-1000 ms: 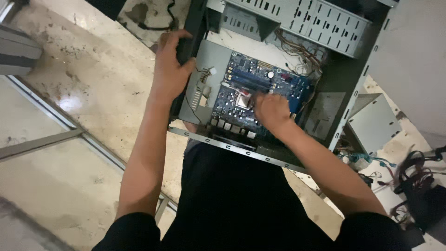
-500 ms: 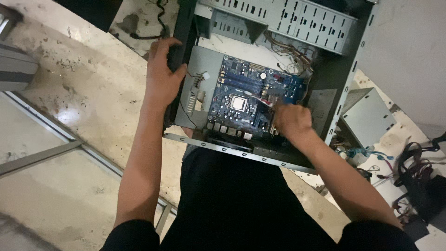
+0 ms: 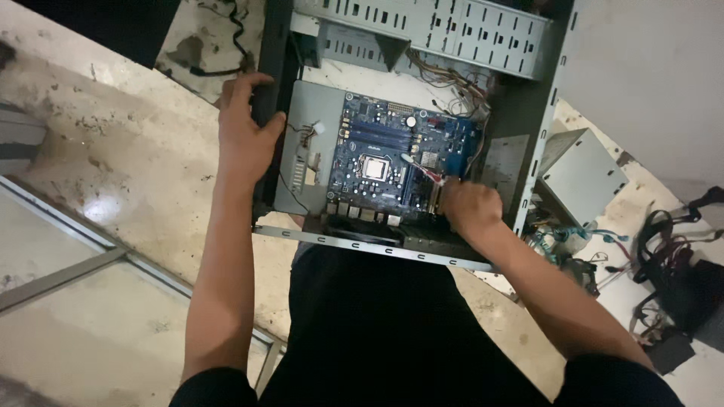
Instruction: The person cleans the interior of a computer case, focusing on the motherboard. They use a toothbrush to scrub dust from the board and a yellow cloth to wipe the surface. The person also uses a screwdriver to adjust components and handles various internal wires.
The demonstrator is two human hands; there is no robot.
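An open computer case (image 3: 422, 22) lies on the floor in front of me, with a blue motherboard (image 3: 392, 158) bolted inside. My left hand (image 3: 245, 136) grips the dark left edge of the case. My right hand (image 3: 467, 207) rests low on the board's right corner, fingers closed around something small by the red and white wires; what it holds is hidden. The square processor socket (image 3: 372, 167) sits uncovered in the middle of the board.
A grey metal power supply box (image 3: 584, 177) lies right of the case beside tangled cables (image 3: 671, 256). A black cable (image 3: 219, 68) trails on the stained stone floor at the top left. A metal floor rail (image 3: 68, 271) crosses at the left. My dark trousers (image 3: 392, 332) fill the bottom centre.
My right hand has moved from the middle of the motherboard to its lower right corner, uncovering the processor socket. My left hand has stayed on the case edge.
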